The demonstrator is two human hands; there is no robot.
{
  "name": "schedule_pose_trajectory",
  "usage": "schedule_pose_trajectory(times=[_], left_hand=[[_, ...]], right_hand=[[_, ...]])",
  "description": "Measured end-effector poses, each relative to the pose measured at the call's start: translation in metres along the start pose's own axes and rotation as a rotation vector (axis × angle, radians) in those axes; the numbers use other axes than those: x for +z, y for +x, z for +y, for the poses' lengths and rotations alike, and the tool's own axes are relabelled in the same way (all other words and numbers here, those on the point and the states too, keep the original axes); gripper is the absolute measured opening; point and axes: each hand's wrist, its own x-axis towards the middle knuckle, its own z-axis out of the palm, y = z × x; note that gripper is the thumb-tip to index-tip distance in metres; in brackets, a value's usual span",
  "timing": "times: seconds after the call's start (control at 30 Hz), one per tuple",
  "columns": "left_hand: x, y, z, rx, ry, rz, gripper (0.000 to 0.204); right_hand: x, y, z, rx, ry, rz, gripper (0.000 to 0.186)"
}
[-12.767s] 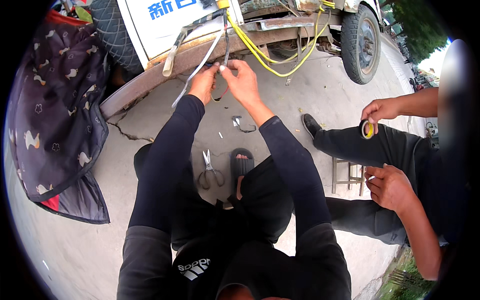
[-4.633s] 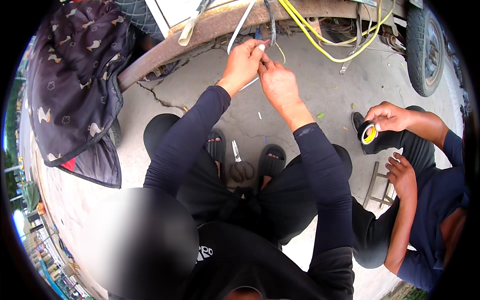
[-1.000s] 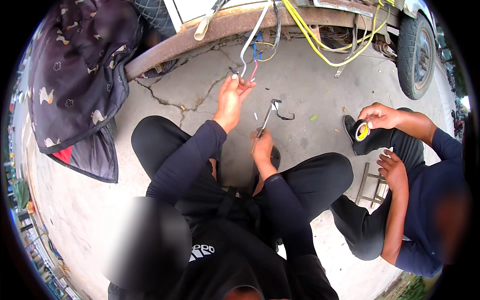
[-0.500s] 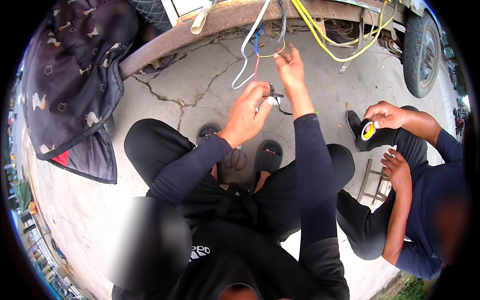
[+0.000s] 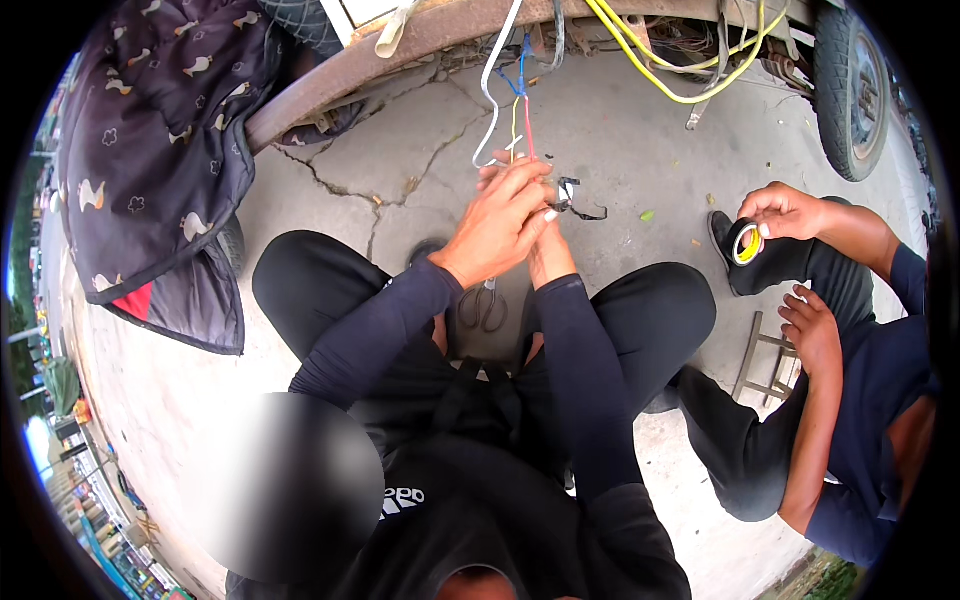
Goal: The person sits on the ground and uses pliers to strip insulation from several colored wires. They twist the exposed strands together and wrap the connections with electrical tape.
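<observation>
My left hand point(image 5: 500, 215) is closed at the lower end of a thin red wire point(image 5: 530, 125). Beneath and against it lies my right hand point(image 5: 548, 252), mostly covered; its fingertips show past the left hand, where a thin yellow wire point(image 5: 514, 128) runs in. Both wires come down taut from a blue-wrapped part point(image 5: 522, 75), and their ends are hidden by my fingers. From the right side of my hands a curled black strip point(image 5: 585, 212) sticks out, with a small whitish piece by it.
White cable point(image 5: 488, 90) and yellow cables point(image 5: 650, 75) hang from a rusty vehicle frame point(image 5: 400, 50). Scissors point(image 5: 484, 308) lie between my feet. At right, a seated co-worker's hand point(image 5: 785, 212) holds a tape roll point(image 5: 746, 243). A patterned dark cover point(image 5: 160, 170) hangs at left.
My right hand has come down from the yellow wire's loop to meet my left hand. The yellow wire now runs straight down beside the red one. The co-worker still holds the tape roll.
</observation>
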Motion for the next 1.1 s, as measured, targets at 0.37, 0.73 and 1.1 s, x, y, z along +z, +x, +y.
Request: schedule_pose_trajectory(times=[0.37, 0.73, 1.1], left_hand=[[-0.016, 0.052, 0.041, -0.051, 0.163, 0.077, 0.037], [0.031, 0.171, -0.051, -0.671, -0.705, 0.277, 0.03], [-0.011, 0.142, -0.107, -0.614, -0.836, 0.191, 0.036]], right_hand=[[0.025, -0.055, -0.016, -0.086, -0.001, 0.279, 0.032], [0.025, -0.102, -0.056, -0.243, -0.528, 0.397, 0.049], [0.021, -0.154, -0.175, -0.807, -0.269, 0.971, 0.026]])
